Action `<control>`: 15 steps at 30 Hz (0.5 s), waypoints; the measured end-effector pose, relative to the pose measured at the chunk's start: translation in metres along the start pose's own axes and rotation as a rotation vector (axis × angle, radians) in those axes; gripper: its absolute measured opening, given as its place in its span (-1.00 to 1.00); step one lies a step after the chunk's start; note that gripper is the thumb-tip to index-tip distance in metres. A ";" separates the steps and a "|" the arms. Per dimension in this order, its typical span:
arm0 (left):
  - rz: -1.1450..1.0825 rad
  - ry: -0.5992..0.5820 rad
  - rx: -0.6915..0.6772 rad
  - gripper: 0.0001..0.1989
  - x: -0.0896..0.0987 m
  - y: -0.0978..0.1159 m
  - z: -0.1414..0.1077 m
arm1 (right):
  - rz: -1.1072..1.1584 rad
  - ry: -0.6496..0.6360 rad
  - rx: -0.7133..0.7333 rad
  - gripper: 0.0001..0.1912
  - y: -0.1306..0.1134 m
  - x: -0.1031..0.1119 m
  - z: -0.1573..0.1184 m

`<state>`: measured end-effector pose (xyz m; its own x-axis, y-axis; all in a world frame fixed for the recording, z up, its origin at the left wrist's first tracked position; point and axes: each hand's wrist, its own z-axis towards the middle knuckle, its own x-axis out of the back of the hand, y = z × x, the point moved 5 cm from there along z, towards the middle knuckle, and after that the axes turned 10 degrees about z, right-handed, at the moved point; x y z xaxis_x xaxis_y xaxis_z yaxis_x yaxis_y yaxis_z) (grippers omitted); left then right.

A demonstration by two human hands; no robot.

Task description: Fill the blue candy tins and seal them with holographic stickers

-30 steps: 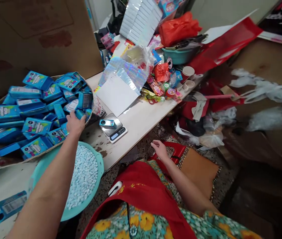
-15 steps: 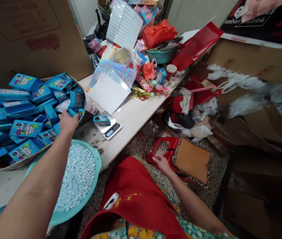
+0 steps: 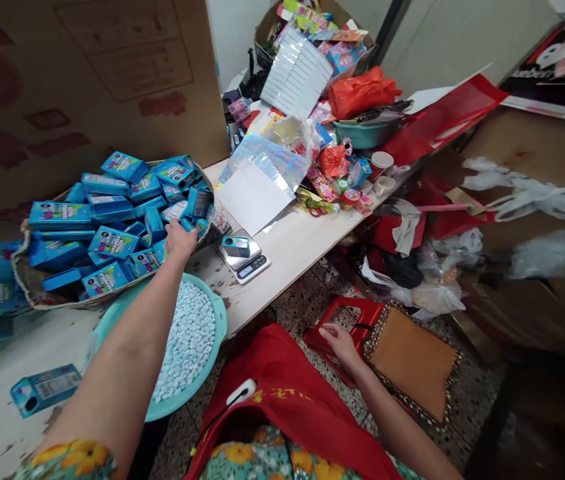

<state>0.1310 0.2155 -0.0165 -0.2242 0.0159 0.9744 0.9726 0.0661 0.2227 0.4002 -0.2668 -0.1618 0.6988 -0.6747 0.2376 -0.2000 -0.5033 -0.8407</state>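
Note:
My left hand (image 3: 181,240) is at the right end of a cut-down carton (image 3: 55,300) heaped with small blue candy boxes (image 3: 114,242). Its fingers close around one blue candy box (image 3: 187,225) near the rim, partly hidden by the hand. Beside the carton, a single blue candy box (image 3: 236,246) lies on a small digital scale (image 3: 253,268). Under my left forearm stands a turquoise basin (image 3: 221,319) full of pale blue candies (image 3: 187,340). My right hand (image 3: 338,341) hangs beside the red chair (image 3: 330,317), fingers loosely extended, holding nothing.
Another blue candy box (image 3: 46,389) lies on the white table (image 3: 292,250) at lower left. A large cardboard box (image 3: 127,73) stands behind the carton. White paper (image 3: 255,200), plastic packets and a teal bowl (image 3: 365,135) crowd the far end. Plastic bags (image 3: 437,287) lie right of the table.
The view has shifted, so the table and its things sit farther right, and more of the table's left shows. My left hand stays at the carton; my right hand keeps beside the chair.

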 end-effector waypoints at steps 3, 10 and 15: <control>-0.038 0.031 0.058 -0.38 0.002 -0.004 0.003 | -0.010 -0.032 -0.002 -0.58 -0.015 -0.005 0.003; -0.249 0.174 0.204 -0.59 0.013 -0.020 -0.003 | 0.006 -0.115 0.009 -0.58 -0.070 -0.021 0.046; -0.687 0.398 0.155 -0.53 0.059 -0.026 -0.041 | 0.092 -0.289 0.150 -0.53 -0.161 -0.055 0.074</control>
<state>0.0949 0.1743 0.0369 -0.7019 -0.4326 0.5659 0.5994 0.0705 0.7973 0.4450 -0.1088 -0.0759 0.8527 -0.5217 0.0273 -0.1831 -0.3475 -0.9196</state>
